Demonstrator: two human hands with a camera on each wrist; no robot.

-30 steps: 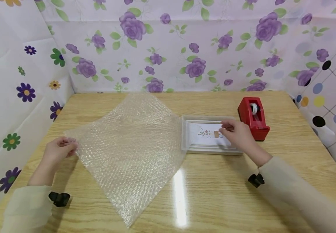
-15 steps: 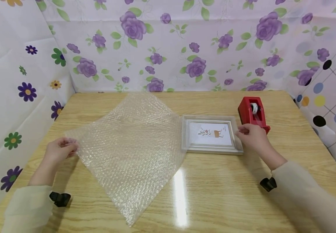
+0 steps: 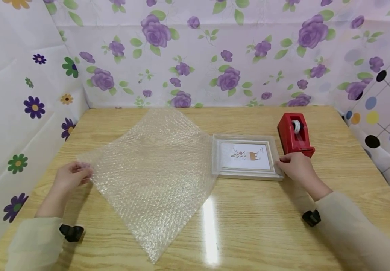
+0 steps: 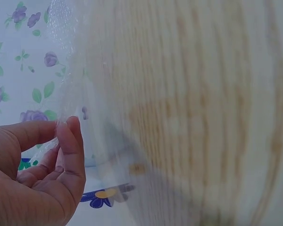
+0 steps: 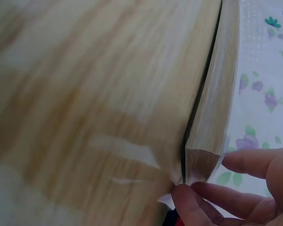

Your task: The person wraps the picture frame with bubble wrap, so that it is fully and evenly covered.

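A clear sheet of bubble wrap (image 3: 150, 169) lies turned like a diamond on the wooden table. My left hand (image 3: 71, 176) pinches its left corner between thumb and fingers; the left wrist view shows the thin film at the fingertips (image 4: 68, 127). To the right lies a silver-white picture frame (image 3: 245, 175) with a small plant-and-deer print, face up. The wrap's right corner overlaps the frame's left end. My right hand (image 3: 296, 167) grips the frame's right edge, with the thumb at the top edge and fingers low at the corner in the right wrist view.
A red tape dispenser (image 3: 289, 131) with a roll of tape stands just behind my right hand. The wooden table (image 3: 249, 218) ends at a flower-printed cloth (image 3: 201, 56) at the back. Patterned cloths also hang on the left and right sides.
My right hand has moved from over the picture out to the frame's right edge and taken hold of it. The left hand stays at the bubble wrap's corner.
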